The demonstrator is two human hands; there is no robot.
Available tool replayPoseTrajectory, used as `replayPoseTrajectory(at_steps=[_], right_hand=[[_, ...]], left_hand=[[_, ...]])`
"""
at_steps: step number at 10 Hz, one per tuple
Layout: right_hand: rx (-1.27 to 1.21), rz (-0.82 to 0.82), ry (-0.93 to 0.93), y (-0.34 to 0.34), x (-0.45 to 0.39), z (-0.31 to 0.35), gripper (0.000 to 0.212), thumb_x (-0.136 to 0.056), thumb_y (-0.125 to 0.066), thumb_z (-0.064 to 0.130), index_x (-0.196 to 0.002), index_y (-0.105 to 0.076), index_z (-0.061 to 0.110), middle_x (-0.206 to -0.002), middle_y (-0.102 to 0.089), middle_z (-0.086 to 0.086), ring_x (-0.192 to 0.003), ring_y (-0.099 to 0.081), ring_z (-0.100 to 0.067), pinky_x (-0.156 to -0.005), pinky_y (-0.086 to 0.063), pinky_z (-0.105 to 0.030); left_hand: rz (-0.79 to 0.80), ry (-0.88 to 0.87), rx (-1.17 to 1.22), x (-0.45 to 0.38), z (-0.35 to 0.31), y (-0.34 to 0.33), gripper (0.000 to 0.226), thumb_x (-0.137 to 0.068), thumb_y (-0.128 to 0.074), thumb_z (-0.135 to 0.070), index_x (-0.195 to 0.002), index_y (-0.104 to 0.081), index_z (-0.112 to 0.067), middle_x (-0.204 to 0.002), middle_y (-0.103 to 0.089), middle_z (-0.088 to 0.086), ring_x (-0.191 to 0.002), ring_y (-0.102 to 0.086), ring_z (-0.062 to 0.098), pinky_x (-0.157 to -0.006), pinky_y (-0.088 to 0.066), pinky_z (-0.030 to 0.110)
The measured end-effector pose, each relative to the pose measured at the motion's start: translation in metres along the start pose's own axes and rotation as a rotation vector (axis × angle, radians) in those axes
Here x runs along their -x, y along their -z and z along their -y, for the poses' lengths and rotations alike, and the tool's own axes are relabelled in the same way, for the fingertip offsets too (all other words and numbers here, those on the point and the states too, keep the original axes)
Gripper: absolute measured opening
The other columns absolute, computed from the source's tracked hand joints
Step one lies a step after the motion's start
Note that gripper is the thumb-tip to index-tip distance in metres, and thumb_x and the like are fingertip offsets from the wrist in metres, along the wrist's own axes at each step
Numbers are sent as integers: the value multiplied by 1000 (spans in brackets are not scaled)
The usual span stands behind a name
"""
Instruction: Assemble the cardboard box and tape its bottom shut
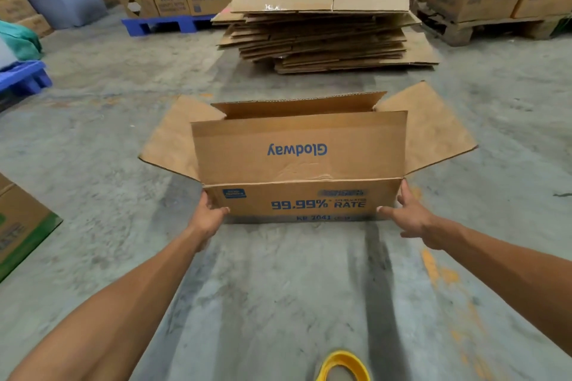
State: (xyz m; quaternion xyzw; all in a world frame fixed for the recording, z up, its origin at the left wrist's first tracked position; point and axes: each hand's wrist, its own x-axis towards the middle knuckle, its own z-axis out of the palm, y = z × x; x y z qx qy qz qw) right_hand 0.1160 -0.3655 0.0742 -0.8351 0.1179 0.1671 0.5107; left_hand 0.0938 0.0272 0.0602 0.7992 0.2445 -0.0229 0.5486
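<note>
Nearest, at the bottom edge of the view, a yellow ring (343,365) lies on the concrete floor (278,288), only partly in sight. Beyond it both bare arms reach forward to a cardboard box (301,182) that stands on the floor between the hands. The left hand (210,213) grips the box's near left corner, thumb on the printed front and fingers curled round the side. The right hand (411,216) touches the near right corner with straight, spread fingers and the thumb laid on the front panel, not clenched. The box is open upward: its near long flap stands up and shows "Glodway" upside down, the two end flaps splay outward, and the far flap leans back; what lies inside is hidden behind the near flap. Farther on sits a tall stack of flattened cartons (325,37). Behind that, assembled boxes stand on a blue pallet (164,25) to the left and on a wooden pallet (483,29) to the right.
</note>
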Motion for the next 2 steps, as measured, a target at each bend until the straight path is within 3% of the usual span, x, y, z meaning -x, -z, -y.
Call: replayPoseTrajectory(at_steps=[1,2], right_hand=[[24,-37,-28,-4,0,7,90,-96,-60,25,-155,7,34,-152,-39,-8,-108,-51,-28,-85,-54,-46],[132,-22,-50,-11,3,3,85,-94,-58,29,-154,3,33,-144,-47,-10,-101,-59,-32,-78,-59,-50]], left_hand=[[-28,31,-41,-1,-3,-4,59,-96,-50,-10,-149,-28,-26,-142,-53,6,-128,-48,42,-101,-44,51],[63,51,-237,10,10,-17,50,-90,-54,-20,-139,-43,-20,-121,-64,15,-114,-59,42,-92,-51,47]])
